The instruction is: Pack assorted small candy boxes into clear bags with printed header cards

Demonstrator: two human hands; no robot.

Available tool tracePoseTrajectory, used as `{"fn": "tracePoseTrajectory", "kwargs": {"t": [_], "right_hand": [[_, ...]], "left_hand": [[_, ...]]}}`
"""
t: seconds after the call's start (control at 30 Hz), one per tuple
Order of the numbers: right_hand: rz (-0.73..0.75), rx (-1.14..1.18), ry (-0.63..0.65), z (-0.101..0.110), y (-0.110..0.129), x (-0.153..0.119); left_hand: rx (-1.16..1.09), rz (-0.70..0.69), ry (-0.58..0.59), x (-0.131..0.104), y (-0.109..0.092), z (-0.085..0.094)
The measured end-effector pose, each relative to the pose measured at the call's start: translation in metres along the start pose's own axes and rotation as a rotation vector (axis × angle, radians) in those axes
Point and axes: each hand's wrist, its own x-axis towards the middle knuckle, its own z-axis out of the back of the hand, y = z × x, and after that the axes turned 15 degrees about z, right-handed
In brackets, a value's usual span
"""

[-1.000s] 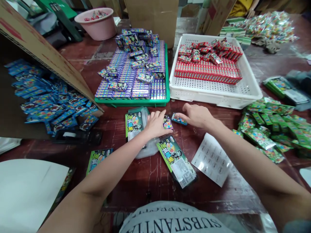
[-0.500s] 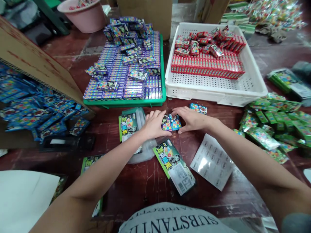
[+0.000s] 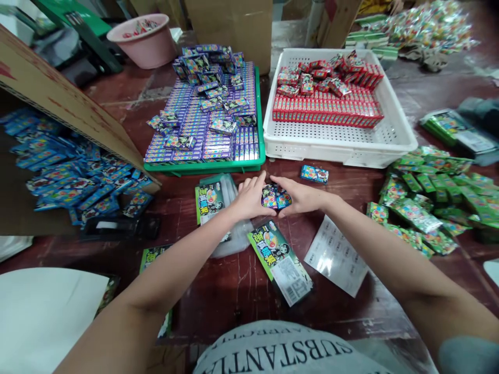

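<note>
Between my two hands are small candy boxes (image 3: 276,197), one purple and one blue, side by side. My left hand (image 3: 250,198) is closed on their left end, with thumb near me and fingers on the far side. From the right, my right hand (image 3: 294,196) grips the other end in the same way. A single blue candy box (image 3: 314,174) lies just beyond my right hand. Under my left wrist is a clear plastic package with a green and black card (image 3: 209,200). Nearer me lies another printed card package (image 3: 278,262), with a sticker sheet (image 3: 337,254) on its right.
A green tray (image 3: 202,167) of purple boxes and a white crate (image 3: 339,153) of red boxes stand at the back. Blue boxes (image 3: 78,166) fill a carton on the left. Green boxes (image 3: 424,202) are heaped on the right. A pink tub (image 3: 146,44) stands far left.
The view has shifted slightly. My hands have drawn a little closer together around the purple and blue boxes, and the loose blue box now shows whole beyond my right hand.
</note>
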Motion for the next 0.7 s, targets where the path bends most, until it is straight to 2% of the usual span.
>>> {"fn": "tracePoseTrajectory", "kwargs": {"t": [0.13,0.3,0.37,0.47,0.57,0.7], "right_hand": [[0.018,-0.02,-0.104,-0.006,0.003,0.003],[0.07,-0.059,-0.19,-0.013,0.009,0.006],[0.069,-0.067,-0.201,-0.017,0.01,0.006],[0.053,-0.071,-0.225,-0.019,0.011,0.003],[0.015,-0.081,-0.286,-0.012,0.018,-0.005],[0.037,-0.033,-0.451,0.007,0.036,-0.006]], "left_hand": [[0.008,0.002,0.011,0.001,0.0,0.0],[0.006,-0.074,0.129,0.005,0.007,0.011],[0.002,-0.1,0.14,0.005,0.009,0.016],[0.016,-0.072,0.095,0.001,0.007,0.018],[0.013,-0.014,0.03,-0.006,0.0,0.011],[-0.189,0.016,0.005,-0.011,-0.007,0.0]]}}
